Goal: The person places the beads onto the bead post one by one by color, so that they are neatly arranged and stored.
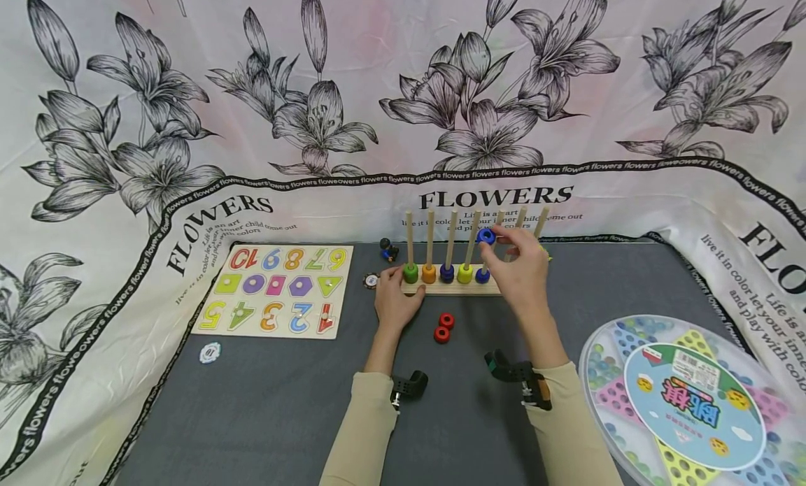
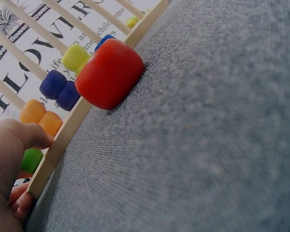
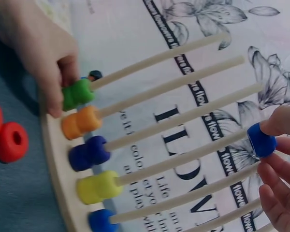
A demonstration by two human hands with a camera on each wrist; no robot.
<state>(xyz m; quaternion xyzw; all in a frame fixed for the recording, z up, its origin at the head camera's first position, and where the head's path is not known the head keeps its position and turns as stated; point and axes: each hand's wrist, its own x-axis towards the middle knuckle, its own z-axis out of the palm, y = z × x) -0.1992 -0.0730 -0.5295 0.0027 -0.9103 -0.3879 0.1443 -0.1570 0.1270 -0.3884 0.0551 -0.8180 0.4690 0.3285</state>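
Observation:
A wooden peg rack (image 1: 434, 289) with upright pegs stands near the back of the table. My left hand (image 1: 397, 301) grips its left end, thumb on the front edge of the base (image 2: 70, 133). My right hand (image 1: 527, 266) pinches a blue ring bead (image 3: 262, 140) between thumb and fingers. In the head view the bead overlaps the upper part of the pegs. From the left, the pegs carry green beads (image 3: 78, 94), orange beads (image 3: 81, 122), dark blue beads (image 3: 90, 152), yellow beads (image 3: 99, 186) and a blue bead (image 3: 103, 220).
Red ring beads (image 1: 442, 333) lie in front of the rack. At the left are a number puzzle board (image 1: 345, 290) and a poker chip (image 1: 210, 352). Another chip (image 1: 371, 281) and a small figure (image 1: 388, 249) sit beside the rack. A round marble game (image 1: 695, 402) lies at the right.

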